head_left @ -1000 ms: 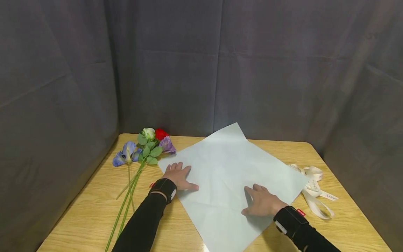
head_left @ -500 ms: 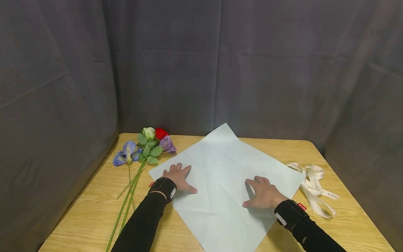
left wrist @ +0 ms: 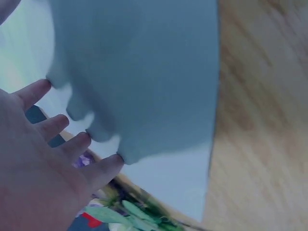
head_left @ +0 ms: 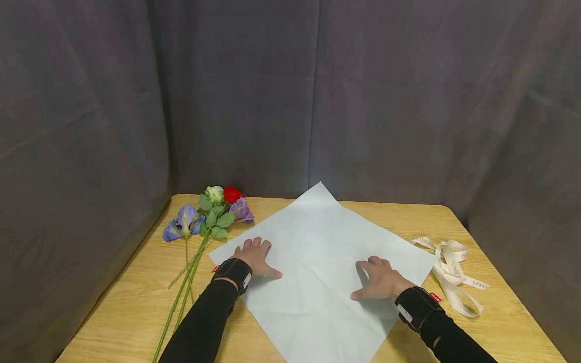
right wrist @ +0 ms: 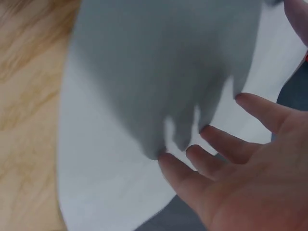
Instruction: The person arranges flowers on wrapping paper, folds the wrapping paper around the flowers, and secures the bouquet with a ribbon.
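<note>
A pale sheet of wrapping paper [head_left: 313,287] lies diamond-wise on the table, one corner at the back. On its left part rests my left hand [head_left: 255,258], fingers spread and fingertips touching the paper, as the left wrist view also shows. My right hand [head_left: 380,280] touches the right part of the sheet with spread, slightly bent fingers. In the right wrist view the fingertips [right wrist: 166,161] meet the paper, and the palm is raised off it. Neither hand grips anything.
Left of the paper lie artificial flowers: a blue iris [head_left: 185,222], a white rose [head_left: 215,193], a red rose [head_left: 233,194] and a purple bloom [head_left: 241,209], with long green stems. A cream printed ribbon [head_left: 450,272] lies at the right. Grey curtains [head_left: 245,101] enclose the wooden table [head_left: 122,302].
The paper has slid and turned to the left under my hands, its back corner moving left and its left corner nearing the flower stems. My hands have shifted only slightly.
</note>
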Action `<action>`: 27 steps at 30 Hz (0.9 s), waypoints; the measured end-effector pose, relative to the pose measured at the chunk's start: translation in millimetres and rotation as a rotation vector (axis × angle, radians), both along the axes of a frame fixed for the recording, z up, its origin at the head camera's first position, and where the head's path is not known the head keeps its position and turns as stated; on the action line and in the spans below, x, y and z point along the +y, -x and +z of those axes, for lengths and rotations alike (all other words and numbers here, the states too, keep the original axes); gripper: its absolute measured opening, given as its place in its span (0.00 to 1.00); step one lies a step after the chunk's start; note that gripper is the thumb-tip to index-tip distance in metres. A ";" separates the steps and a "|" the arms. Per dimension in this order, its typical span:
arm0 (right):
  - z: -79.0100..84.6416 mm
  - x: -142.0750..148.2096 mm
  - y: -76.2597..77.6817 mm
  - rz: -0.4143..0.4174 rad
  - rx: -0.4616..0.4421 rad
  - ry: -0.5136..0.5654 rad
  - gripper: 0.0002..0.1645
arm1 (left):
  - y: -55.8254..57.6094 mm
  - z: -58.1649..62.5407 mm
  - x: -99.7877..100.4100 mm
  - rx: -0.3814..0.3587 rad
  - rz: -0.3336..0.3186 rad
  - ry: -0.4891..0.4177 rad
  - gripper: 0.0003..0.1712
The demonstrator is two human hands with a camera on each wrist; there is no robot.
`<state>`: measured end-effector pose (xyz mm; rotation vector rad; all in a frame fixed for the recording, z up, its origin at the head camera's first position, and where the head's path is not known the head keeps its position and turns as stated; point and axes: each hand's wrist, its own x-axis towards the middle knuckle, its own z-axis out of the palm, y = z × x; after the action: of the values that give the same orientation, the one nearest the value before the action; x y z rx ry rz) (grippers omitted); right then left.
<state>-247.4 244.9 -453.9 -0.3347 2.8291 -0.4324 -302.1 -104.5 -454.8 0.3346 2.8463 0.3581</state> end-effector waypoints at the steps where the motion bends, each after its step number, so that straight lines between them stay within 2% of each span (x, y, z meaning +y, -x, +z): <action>1: -0.5 0.2 0.0 -0.003 0.005 0.004 0.58 | -0.5 -1.2 -0.5 -0.004 -0.002 -0.007 0.57; 6: -1.6 0.3 1.6 -0.023 0.014 0.001 0.59 | -2.6 -8.7 -1.1 0.033 -0.006 -0.026 0.53; 10: -2.2 0.1 2.3 -0.029 0.010 -0.001 0.59 | -4.4 -13.7 -1.0 0.072 -0.002 0.015 0.55; 16: -5.6 0.9 3.3 -0.016 0.018 0.012 0.58 | -4.9 -16.5 -0.1 0.064 0.029 0.027 0.54; 23: -7.1 2.6 4.6 -0.022 0.022 -0.006 0.58 | -5.8 -13.1 2.2 0.045 0.036 0.043 0.56; 27: -6.5 3.2 4.9 -0.023 0.019 -0.013 0.58 | -3.0 -15.8 3.1 0.042 0.039 0.052 0.58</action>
<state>-252.3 248.0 -460.4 -0.3055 2.8556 -0.4174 -299.1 -101.5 -470.5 0.2798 2.9009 0.2875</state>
